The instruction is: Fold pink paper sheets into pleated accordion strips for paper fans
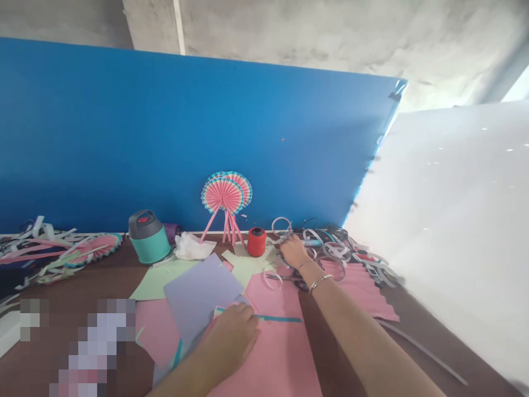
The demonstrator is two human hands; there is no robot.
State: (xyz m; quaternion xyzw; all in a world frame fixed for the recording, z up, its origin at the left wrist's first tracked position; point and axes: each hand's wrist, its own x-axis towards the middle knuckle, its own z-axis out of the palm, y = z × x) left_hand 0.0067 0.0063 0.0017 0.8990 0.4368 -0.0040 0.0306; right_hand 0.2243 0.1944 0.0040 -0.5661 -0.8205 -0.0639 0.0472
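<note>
Pressing a pink sheet (281,358) to the brown table (324,342), our left hand (235,333) lies over its far edge, where a blue strip (283,319) runs out to the right from beneath our fingers. Our right hand (294,252), well apart from the left and farther out, reaches into a tangle of curled paper strips (336,251); we cannot tell whether either hand is clamped on anything. Scissors (302,284) lie just below the right hand, near the bracelet (320,282) on our wrist, with pleated pink paper (359,286) to that hand's right. A red container (257,243) stands just left of the right hand. Beyond our left hand, a lavender sheet (200,298) overlaps a pale green one, and round pink paper fans (223,196) on stalks stand upright before a blue panel (144,127).
</note>
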